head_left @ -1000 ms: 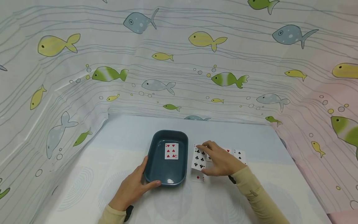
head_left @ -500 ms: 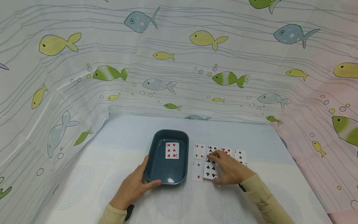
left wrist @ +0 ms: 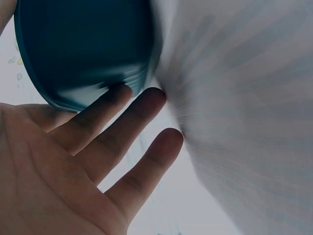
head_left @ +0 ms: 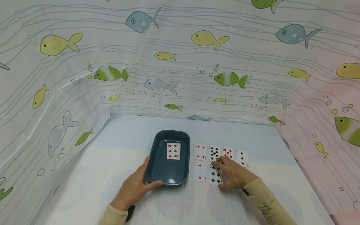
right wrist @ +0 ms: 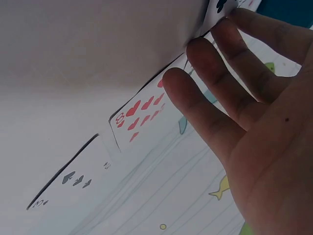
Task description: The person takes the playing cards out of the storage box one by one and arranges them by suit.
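Observation:
A blue oblong dish [head_left: 168, 172] stands left of the cards, with a six of hearts [head_left: 173, 151] face up in it. My left hand [head_left: 133, 188] holds its near left corner, thumb over the near rim and fingers along the outer wall. In the left wrist view, the remaining fingers of the left hand [left wrist: 78, 161] spread beneath the dish [left wrist: 88, 44]. My right hand [head_left: 234, 173] pinches a six of clubs [head_left: 215, 178] by its edges, right beside the two of diamonds [head_left: 200, 172]. The right fingers cover part of that card.
Behind it runs a row of face-up cards: a four of diamonds [head_left: 201, 152], a clubs card [head_left: 214, 152], an eight of hearts [right wrist: 139, 115] and a spades card [head_left: 242, 158]. A fish-patterned sheet [head_left: 180, 68] walls the table's back and sides.
My right hand has carried the six of clubs from over the diamond cards rightward and nearer, down beside the two of diamonds. My left hand and the dish stay put.

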Demonstrator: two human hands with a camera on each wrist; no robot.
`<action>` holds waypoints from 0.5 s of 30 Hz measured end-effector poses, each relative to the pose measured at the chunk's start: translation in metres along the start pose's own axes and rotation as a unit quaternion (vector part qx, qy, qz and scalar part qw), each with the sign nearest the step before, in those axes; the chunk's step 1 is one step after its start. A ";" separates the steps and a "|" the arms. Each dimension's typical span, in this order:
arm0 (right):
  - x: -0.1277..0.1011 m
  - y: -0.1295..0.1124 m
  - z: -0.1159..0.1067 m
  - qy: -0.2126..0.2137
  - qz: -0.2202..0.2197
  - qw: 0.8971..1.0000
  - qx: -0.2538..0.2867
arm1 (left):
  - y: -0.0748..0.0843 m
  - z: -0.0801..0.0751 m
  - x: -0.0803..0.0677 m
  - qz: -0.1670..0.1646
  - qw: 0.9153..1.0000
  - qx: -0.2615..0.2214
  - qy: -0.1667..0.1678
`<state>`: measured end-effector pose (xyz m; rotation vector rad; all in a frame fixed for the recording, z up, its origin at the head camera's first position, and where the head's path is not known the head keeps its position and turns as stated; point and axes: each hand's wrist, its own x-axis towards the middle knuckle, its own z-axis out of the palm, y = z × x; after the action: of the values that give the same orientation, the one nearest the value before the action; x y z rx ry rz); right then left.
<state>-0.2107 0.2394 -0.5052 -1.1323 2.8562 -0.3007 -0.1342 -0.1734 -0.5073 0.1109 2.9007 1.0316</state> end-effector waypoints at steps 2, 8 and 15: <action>0.000 0.000 0.001 -0.006 0.002 1.000 0.001 | 0.000 0.000 0.000 -0.001 1.000 -0.001 0.000; -0.002 0.000 0.000 -0.014 0.013 1.000 0.006 | 0.000 0.000 0.001 -0.002 1.000 -0.002 -0.002; -0.002 0.000 -0.003 -0.011 0.022 1.000 0.011 | 0.000 0.000 0.000 0.000 1.000 -0.005 -0.002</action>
<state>-0.2093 0.2415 -0.5027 -1.0621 2.8462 -0.3139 -0.1338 -0.1733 -0.5067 0.1125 2.8924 1.0444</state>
